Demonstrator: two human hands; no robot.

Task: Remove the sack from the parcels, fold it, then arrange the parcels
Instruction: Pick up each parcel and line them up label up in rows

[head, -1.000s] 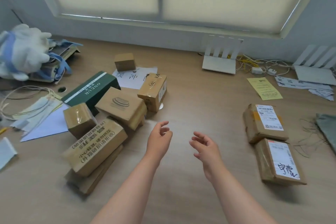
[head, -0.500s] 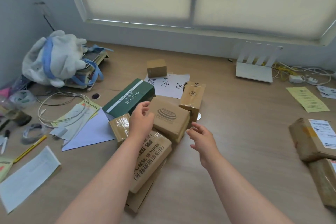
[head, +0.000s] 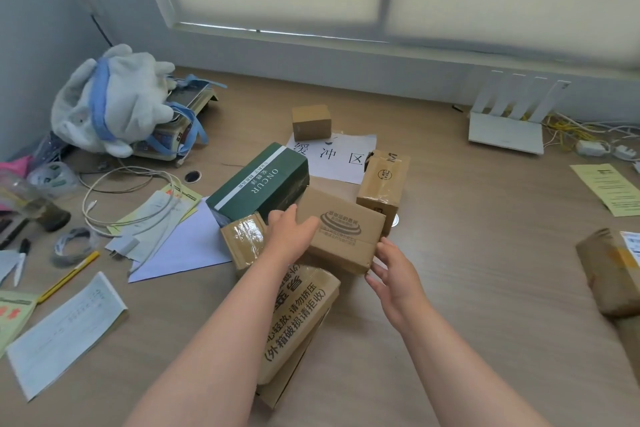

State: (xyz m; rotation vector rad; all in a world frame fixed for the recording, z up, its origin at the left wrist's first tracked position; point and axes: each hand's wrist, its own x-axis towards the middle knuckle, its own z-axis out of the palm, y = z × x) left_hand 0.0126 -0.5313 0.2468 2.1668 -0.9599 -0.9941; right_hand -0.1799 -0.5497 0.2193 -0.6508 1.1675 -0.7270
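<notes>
A pile of parcels lies mid-table. A brown box with an oval logo (head: 346,229) sits on top of it. My left hand (head: 289,236) rests against that box's left side and my right hand (head: 394,270) touches its near right corner, fingers spread. Around it lie a green box (head: 259,180), a small taped box (head: 240,241), a long box with printed characters (head: 298,319), an upright taped box (head: 382,184) and a small cube box (head: 311,121). Two labelled parcels (head: 609,270) lie at the right edge. No sack is in view.
A white sheet with characters (head: 341,156) lies under the pile's far side. Left are a plush toy (head: 110,100) on a scale, cables (head: 131,194), papers and a pencil (head: 67,276). A white router (head: 505,128) and wires stand at the back right, and a yellow note (head: 611,187).
My view has swung left and closer to the pile. Both hands have reached forward from mid-air onto the logo box, the left to its left side, the right to its near corner.
</notes>
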